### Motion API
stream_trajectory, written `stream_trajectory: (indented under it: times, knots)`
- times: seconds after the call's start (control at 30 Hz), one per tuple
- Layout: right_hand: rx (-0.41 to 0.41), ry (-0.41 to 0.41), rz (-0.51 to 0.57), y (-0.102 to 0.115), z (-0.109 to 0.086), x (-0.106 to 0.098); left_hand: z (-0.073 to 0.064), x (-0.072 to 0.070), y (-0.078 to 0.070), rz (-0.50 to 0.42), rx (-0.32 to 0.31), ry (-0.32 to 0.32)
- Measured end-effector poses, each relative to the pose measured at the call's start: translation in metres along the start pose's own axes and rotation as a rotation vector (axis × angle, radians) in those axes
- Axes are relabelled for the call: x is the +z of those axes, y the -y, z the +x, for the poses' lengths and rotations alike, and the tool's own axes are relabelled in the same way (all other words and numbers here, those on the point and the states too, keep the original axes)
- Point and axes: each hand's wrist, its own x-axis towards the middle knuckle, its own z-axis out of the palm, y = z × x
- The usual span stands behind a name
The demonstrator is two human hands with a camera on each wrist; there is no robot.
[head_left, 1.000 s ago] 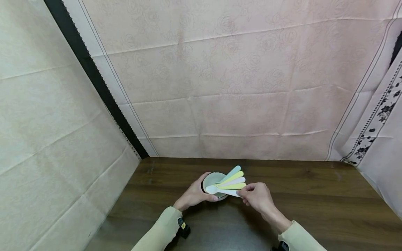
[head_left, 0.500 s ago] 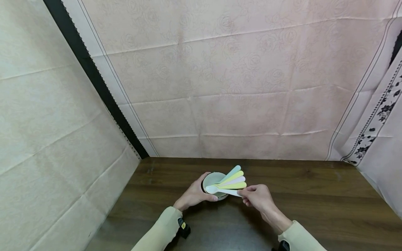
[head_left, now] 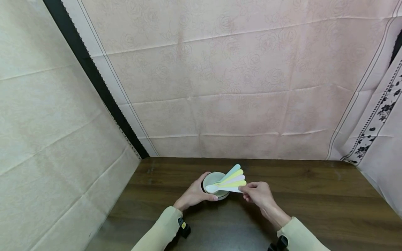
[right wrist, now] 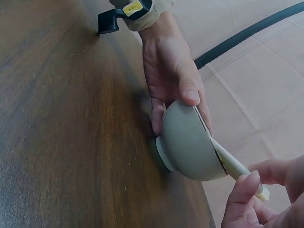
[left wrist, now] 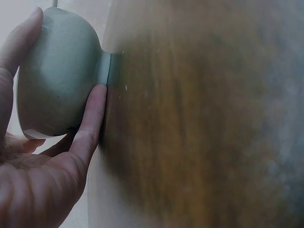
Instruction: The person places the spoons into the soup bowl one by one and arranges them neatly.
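A pale green bowl (head_left: 211,177) stands on the table with several plastic spoons leaning in it, their handles fanned out over the right rim. The handles are blue (head_left: 233,170), yellow and white. My left hand (head_left: 195,194) holds the bowl from the left, thumb on the near side; in the left wrist view a finger lies along the base of the bowl (left wrist: 61,71). Between thumb and fingertips, my right hand (head_left: 260,197) pinches the handle end of the nearest white spoon (head_left: 230,189). Its head rests inside the bowl near the front rim.
The dark wooden table (head_left: 301,195) extends to both sides of the bowl. A pale patterned cloth (head_left: 238,87) hangs behind it, with further cloth at the left (head_left: 62,139) and right. A black strip (head_left: 97,76) runs along the left corner.
My right hand has shifted slightly away from me, bringing the white spoon's handle closer to the yellow one beside it. The left hand and bowl have stayed in place.
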Motion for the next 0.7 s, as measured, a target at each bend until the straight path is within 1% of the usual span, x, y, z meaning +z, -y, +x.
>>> stream_trajectory:
  times: [0.23,0.47,0.7]
  knots:
    - [-0.005,0.008,0.013,-0.0021,0.0024,0.0008,-0.0008,-0.0006,-0.0006,0.012,0.006,-0.006]
    - [0.001,0.017,-0.008,-0.0047,0.0019,0.001,-0.0027,0.0002,-0.0016,0.002,-0.005,-0.006]
    - [-0.011,-0.001,-0.02,-0.0079,0.0,-0.0005,-0.0013,-0.001,-0.0022,0.003,-0.004,-0.005]
